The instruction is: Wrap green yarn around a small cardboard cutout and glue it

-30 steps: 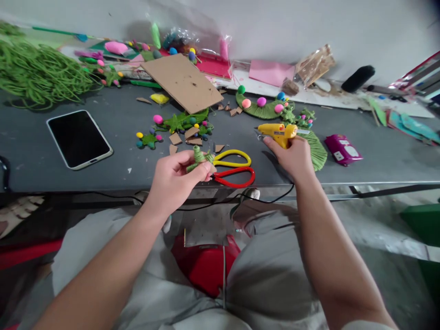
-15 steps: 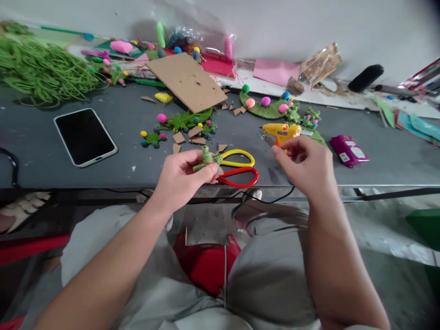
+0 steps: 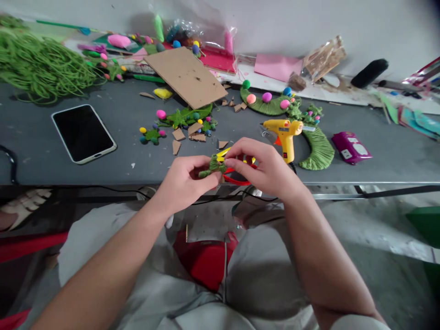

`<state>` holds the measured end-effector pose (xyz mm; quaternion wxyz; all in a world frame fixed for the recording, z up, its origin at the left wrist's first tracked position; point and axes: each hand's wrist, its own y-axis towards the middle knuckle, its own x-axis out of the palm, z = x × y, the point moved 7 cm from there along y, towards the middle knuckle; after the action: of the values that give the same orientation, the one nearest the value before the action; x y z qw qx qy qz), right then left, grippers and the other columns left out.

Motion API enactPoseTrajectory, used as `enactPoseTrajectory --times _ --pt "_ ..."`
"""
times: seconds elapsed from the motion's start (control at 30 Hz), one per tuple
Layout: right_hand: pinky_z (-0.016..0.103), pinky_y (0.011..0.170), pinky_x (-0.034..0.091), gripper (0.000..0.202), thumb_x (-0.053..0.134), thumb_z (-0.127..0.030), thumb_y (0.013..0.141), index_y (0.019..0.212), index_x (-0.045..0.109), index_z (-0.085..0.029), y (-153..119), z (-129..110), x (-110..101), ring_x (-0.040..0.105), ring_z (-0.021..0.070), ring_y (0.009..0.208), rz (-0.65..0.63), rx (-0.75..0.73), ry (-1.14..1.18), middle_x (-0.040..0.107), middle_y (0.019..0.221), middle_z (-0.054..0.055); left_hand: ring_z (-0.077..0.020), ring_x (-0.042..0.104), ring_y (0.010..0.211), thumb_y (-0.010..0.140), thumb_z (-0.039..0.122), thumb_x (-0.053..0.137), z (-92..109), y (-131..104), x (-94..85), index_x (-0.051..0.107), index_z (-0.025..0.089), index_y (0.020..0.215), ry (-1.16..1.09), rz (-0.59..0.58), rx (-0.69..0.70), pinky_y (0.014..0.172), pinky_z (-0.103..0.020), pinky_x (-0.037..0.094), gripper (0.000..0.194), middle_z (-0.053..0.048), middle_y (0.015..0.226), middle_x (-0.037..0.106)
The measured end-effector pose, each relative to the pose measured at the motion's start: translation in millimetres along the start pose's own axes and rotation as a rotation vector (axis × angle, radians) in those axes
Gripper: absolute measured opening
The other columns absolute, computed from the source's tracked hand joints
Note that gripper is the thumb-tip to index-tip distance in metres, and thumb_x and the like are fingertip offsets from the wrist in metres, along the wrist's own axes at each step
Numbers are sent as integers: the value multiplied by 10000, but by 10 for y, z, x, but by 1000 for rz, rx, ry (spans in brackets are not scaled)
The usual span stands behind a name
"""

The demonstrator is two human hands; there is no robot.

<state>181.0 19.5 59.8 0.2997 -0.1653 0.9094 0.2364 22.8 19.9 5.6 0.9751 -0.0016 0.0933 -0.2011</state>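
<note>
Yarn piece: between both hands, at the table's near edge.
Left hand: clamped on it, apparently for steadiness.
Right hand: fingertips against it; pinch unclear.
Scissors: partly hidden by fingers.
Glue gun: lying nearby, probably for easy reach.

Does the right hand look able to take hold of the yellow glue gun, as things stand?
Probably yes: the glue gun lies just beyond the right hand, with nothing seen between, though the hand's fingers are busy at the green yarn piece.
</note>
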Motion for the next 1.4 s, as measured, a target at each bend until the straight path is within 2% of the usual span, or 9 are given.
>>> enactPoseTrajectory --times 0.17,0.4,0.77,0.93,1.07,1.2,1.4 --pt "271 690 428 104 598 -208 983 886 620 -180 9 -38 36 533 125 732 -13 25 -49 616 835 4 -118 551 638 873 310 739 -2 -7 21 719 171 843 -2 2 -2 582 -214 480 144 5 696 630" --pt "316 715 421 106 514 -197 990 888 540 -206 37 -113 104 529 171 795 -51 -30 -100 593 895 42 -138 573 618 855 316 750 12 9 27 732 174 833 -12 1 8 568 -234 484 144 -5 678 629" --pt "339 755 438 113 472 -175 1002 909 531 -201 5 -246 138 527 195 839 -3 -114 -200 571 907 63 -128 582 604 806 260 773 89 18 -13 722 163 736 -53 112 -7 573 -223 521 130 9 640 635" --pt "341 795 471 109 529 -207 1009 929 602 -212 -5 -160 53 573 196 876 93 -53 -124 628 947 63 -137 589 596 790 228 774 84 29 -33 739 174 756 -100 128 -20 568 -242 535 73 4 652 649" --pt "326 771 487 98 584 -240 998 1010 676 -210 -39 -54 -48 602 173 835 176 10 -27 676 997 57 -130 597 608 816 207 747 78 21 -47 754 190 778 -194 115 11 589 -245 540 42 0 690 670" --pt "309 734 495 111 631 -283 977 1015 701 -205 -59 2 -22 610 163 814 140 70 88 696 964 38 -128 595 612 827 217 750 63 9 -46 765 190 812 -278 105 27 591 -249 542 34 -3 701 669" --pt "307 756 523 108 669 -288 959 988 723 -199 -51 -27 21 640 168 849 116 55 202 701 944 38 -123 610 613 814 224 785 62 24 -19 780 180 840 -392 49 41 576 -240 546 50 -7 723 689"
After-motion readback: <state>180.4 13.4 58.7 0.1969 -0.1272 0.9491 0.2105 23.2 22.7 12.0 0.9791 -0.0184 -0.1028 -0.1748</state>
